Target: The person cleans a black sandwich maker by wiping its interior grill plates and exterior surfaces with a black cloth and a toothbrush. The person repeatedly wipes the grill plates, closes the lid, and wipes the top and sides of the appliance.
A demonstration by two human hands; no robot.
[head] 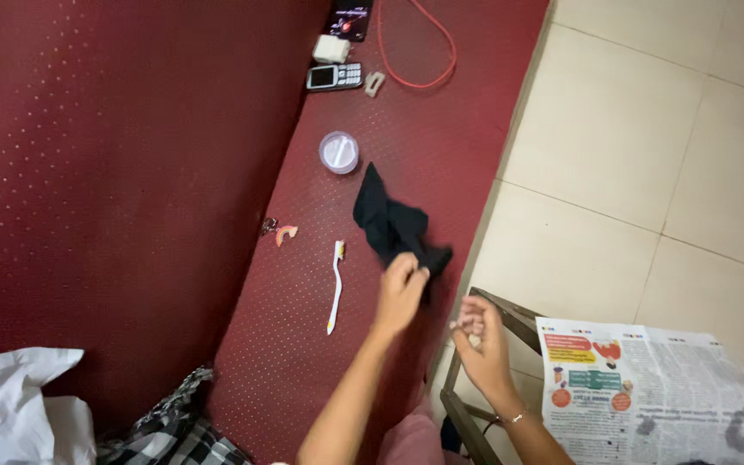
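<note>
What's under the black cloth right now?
The black cloth lies on the red seat, its near end pinched by the left hand. Anything beneath the cloth is covered.

Single head cam, on my head, looking steeply down over my forearms. It faces the red seat (pixel 424 155) running up-frame, tiled floor (pixel 647 172) at right. Close range: my hands sit low-centre, within arm's reach. No second view to overlap.

A matt black cloth (pixel 391 226) is seen on the dotted red woven upholstery (pixel 406 164), with a smooth white plastic toothbrush (pixel 336 286) and a glossy translucent plastic lid (pixel 338 151) beside it, printed newspaper (pixel 656 387) over smooth tiles (pixel 647 155) beyond.
</note>
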